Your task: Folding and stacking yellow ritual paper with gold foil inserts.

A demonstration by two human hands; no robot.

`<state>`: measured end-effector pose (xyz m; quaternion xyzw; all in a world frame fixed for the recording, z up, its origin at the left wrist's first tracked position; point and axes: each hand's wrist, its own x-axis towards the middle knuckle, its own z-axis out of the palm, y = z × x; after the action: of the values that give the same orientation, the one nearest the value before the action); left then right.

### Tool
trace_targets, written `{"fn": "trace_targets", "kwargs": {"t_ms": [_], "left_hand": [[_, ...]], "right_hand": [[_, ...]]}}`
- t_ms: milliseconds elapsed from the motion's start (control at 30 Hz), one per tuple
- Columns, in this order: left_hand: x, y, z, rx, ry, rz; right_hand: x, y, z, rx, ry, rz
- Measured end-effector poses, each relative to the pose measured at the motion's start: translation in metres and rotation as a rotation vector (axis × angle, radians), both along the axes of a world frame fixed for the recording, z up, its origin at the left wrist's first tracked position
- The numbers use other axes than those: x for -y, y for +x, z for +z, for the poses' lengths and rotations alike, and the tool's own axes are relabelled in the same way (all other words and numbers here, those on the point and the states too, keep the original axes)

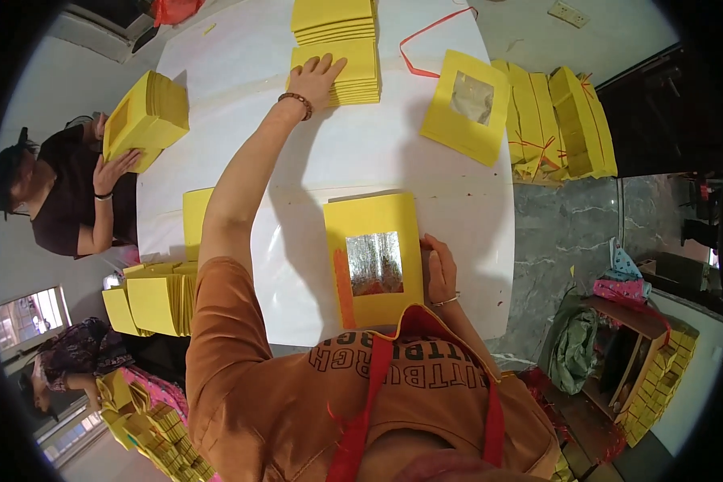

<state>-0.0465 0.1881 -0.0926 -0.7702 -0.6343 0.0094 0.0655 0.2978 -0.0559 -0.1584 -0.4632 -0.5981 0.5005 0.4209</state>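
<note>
My left hand [316, 80], with a beaded bracelet on the wrist, reaches across the white table and lies on a stack of yellow card pieces [355, 77]. Its fingers are spread over the top piece. Near my body lies a flat yellow card sleeve [369, 309] with a shiny rectangular window and an orange strip along its left side. At the right edge of this sleeve, my right hand [440, 271] rests on its side with the fingers stretched, gripping nothing that I can see. Another windowed yellow sleeve [438, 120] lies farther off at the right, beside a red ribbon [406, 58].
A second yellow stack [332, 14] sits at the table's far edge. At the left, a co-worker holds a thick yellow bundle [159, 116]. More yellow stacks [157, 299] stand at the near left. Tied yellow bundles [566, 120] are beyond the right edge of the table [474, 201].
</note>
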Motion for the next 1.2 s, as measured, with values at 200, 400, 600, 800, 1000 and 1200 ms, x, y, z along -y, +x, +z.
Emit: {"fn": "trace_targets", "kwargs": {"t_ms": [200,400,600,800,1000,1200], "left_hand": [[0.011,0.013,-0.021,-0.004,0.046,0.107],[0.005,0.012,-0.011,-0.027,-0.008,0.108],[0.008,0.014,0.025,0.034,-0.048,0.121],[0.052,0.022,0.037,0.314,0.244,0.101],[0.220,0.095,0.023,0.527,0.086,-0.377],[0.361,0.145,0.024,0.517,-0.147,-0.323]], "right_hand": [[-0.001,-0.001,0.005,0.082,0.046,0.005],[-0.002,0.000,0.007,-0.121,0.001,-0.025],[-0.007,0.007,0.027,0.009,0.042,0.070],[-0.002,0.005,0.043,0.132,0.225,0.110],[0.015,0.007,0.034,0.488,0.593,0.270],[0.018,0.005,0.019,0.518,0.548,0.232]]}}
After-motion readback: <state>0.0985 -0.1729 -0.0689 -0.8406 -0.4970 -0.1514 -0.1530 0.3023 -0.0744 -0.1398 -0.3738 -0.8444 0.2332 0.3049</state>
